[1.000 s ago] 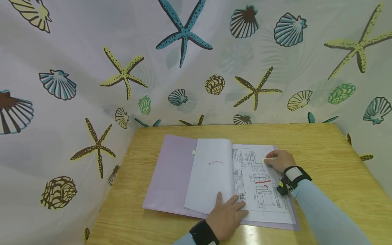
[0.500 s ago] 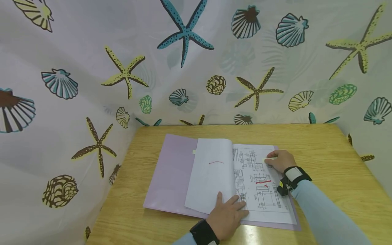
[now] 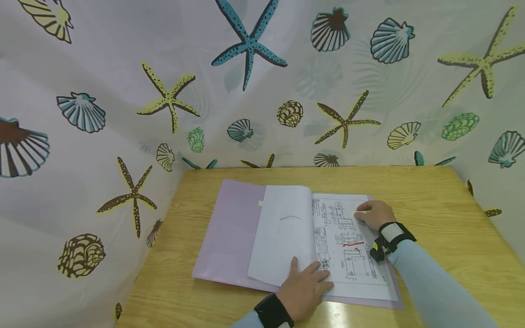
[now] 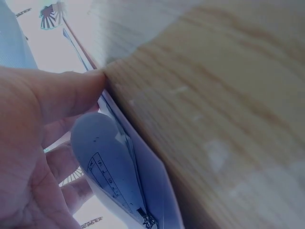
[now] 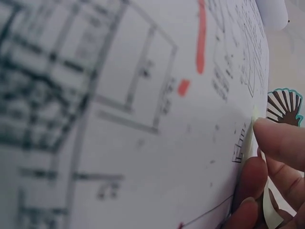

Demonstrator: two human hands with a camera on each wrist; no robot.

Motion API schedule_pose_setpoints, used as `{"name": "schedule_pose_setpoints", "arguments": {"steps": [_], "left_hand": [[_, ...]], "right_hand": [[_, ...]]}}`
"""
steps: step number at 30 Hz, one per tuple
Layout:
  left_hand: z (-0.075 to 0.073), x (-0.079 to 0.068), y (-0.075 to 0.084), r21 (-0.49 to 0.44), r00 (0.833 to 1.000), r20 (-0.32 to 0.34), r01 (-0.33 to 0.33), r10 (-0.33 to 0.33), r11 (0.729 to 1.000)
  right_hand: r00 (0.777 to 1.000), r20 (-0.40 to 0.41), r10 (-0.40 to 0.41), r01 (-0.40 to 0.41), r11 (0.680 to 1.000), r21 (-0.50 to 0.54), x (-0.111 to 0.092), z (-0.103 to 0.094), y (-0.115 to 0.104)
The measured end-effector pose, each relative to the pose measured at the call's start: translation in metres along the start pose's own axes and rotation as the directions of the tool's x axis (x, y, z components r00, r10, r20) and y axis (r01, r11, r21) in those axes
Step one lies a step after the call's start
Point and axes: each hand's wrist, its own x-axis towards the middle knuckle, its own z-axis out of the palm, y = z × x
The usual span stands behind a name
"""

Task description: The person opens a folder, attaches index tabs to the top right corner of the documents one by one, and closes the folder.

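A lilac folder (image 3: 225, 237) lies open on the table, with a blank-backed sheet (image 3: 280, 246) turned to the left and a technical drawing (image 3: 361, 284) on the right. My left hand (image 3: 305, 291) rests with spread fingers across the lower fold; in the left wrist view the thumb (image 4: 78, 93) reaches the folder's edge beside a curled page. At the drawing's upper right, my right hand (image 3: 376, 215) pinches a pale yellow sticky note (image 5: 270, 210) between thumb and fingers. Its far end meets the paper at the fingertips. Red marks (image 3: 352, 243) cross the drawing.
The wooden table (image 3: 447, 218) extends around the folder and ends at a white curtain (image 3: 262, 105) printed with shells and starfish. A small pale tab (image 3: 260, 203) sticks out at the turned sheet's left edge. A strapped wrist camera (image 3: 379, 250) hangs close over the drawing's right side.
Both hands and the pages stay in place, with the right hand still pinching the sticky note. Only the head view has shifted very slightly.
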Motion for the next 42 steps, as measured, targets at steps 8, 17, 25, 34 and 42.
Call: {"name": "schedule_pose_setpoints", "arguments": {"steps": [8, 17, 25, 34, 42], "left_hand": [[0.003, 0.001, 0.0, 0.002, 1.0, 0.007, 0.001, -0.001, 1.0], [0.007, 0.002, -0.001, -0.006, 1.0, -0.006, 0.002, -0.002, 1.0], [0.002, 0.0, 0.001, 0.004, 1.0, 0.013, 0.002, -0.002, 1.0], [0.004, 0.001, 0.0, 0.004, 1.0, 0.03, 0.007, -0.007, 1.0], [0.005, 0.001, -0.001, 0.008, 0.999, 0.037, 0.007, -0.007, 1.0]], "right_hand": [[1.0, -0.006, 0.013, -0.013, 1.0, -0.002, 0.0, 0.001, -0.002], [0.998, 0.0, 0.064, -0.064, 0.995, -0.082, -0.003, -0.002, -0.006], [0.998, -0.017, 0.062, -0.064, 0.988, -0.139, -0.006, -0.003, -0.009], [0.999, 0.013, 0.047, -0.045, 0.989, -0.143, -0.002, -0.003, -0.004], [1.0, 0.031, 0.003, 0.002, 0.987, -0.163, -0.004, -0.01, -0.007]]}}
